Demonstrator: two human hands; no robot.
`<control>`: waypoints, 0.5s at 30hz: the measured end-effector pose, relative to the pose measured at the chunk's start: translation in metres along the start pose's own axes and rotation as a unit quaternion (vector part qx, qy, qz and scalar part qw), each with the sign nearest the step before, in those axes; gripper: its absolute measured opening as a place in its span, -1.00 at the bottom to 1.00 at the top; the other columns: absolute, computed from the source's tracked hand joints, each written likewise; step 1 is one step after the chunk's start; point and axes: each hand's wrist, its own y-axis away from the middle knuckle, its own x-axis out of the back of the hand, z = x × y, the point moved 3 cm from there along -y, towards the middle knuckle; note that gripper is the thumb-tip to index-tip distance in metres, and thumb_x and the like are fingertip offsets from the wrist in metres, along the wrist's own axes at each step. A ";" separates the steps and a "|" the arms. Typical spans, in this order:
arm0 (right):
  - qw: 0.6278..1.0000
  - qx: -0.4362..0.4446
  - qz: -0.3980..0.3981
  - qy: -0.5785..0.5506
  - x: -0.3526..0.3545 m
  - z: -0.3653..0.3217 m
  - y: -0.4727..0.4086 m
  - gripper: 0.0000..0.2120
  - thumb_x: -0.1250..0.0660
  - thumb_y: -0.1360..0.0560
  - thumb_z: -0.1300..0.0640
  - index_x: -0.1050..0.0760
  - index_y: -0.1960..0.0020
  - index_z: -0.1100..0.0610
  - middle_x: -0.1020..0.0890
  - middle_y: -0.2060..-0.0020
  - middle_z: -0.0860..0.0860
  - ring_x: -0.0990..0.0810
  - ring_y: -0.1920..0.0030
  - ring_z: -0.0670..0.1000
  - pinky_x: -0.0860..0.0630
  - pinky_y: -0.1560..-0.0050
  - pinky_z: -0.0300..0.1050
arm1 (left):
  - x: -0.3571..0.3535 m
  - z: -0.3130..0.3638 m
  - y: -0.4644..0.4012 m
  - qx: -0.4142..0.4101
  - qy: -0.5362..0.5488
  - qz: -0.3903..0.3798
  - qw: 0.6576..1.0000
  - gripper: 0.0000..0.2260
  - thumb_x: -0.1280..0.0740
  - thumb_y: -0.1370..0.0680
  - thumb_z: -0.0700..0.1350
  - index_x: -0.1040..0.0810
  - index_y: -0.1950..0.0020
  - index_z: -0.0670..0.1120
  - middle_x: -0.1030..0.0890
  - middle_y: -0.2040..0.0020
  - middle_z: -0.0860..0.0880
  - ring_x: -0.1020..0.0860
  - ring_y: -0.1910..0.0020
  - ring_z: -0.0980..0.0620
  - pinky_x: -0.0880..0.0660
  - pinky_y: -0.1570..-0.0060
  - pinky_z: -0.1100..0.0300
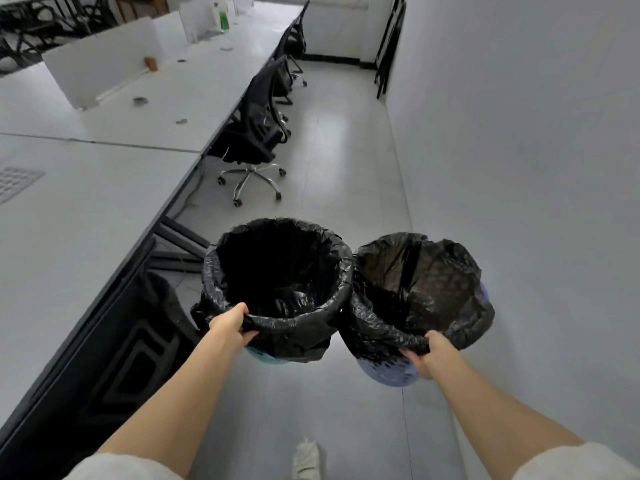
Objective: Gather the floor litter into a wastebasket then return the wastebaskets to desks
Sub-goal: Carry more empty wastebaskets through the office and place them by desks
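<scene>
I hold two wastebaskets lined with black bags in front of me, above the floor. My left hand [231, 325] grips the near rim of the left wastebasket [325, 271], whose teal bottom shows below the bag. My right hand [428, 355] grips the near rim of the right wastebasket [460, 299], a purple perforated basket. The two baskets touch side by side. Inside, both look dark; I cannot make out any litter.
A long white desk [104, 216] with dividers runs along the left. Black office chairs [258, 133] stand at its edge ahead. A white wall [519, 168] bounds the right. The grey floor aisle [346, 150] runs between them. My shoe [306, 459] shows below.
</scene>
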 end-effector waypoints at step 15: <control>0.998 -0.003 -0.004 -0.065 -0.304 -0.312 -0.199 -0.55 -0.17 -0.54 0.24 -0.30 -0.43 0.19 -0.38 -0.40 0.13 -0.38 -0.36 0.25 -0.53 -0.17 0.14 | -0.359 0.253 -0.234 0.008 -0.028 0.022 0.999 -0.79 -0.28 -0.48 -0.31 -0.35 -0.08 -0.22 -0.47 -0.26 -0.21 -0.47 -0.25 -0.23 -0.52 -0.13 -0.11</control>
